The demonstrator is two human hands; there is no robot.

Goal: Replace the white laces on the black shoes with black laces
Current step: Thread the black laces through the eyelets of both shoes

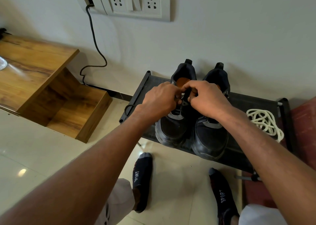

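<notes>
1. Two black shoes (193,125) sit side by side on the low black rack (266,103), toes toward me, heels to the wall.
2. Left hand (159,99) and right hand (206,98) meet over the upper eyelets of the left-side shoe. Fingers of both are curled; they appear to pinch a black lace (185,97) between them, though the exact pinch is partly hidden.
3. White laces (264,123) lie in a loose heap on the rack, right of the shoes, apart from them.
4. Handling judgement: lace is light, limp, offers no stiffness; best held near its tip for threading.
5. Shoe likely shifts easily when pulled; steady it at the tongue or collar.
</notes>
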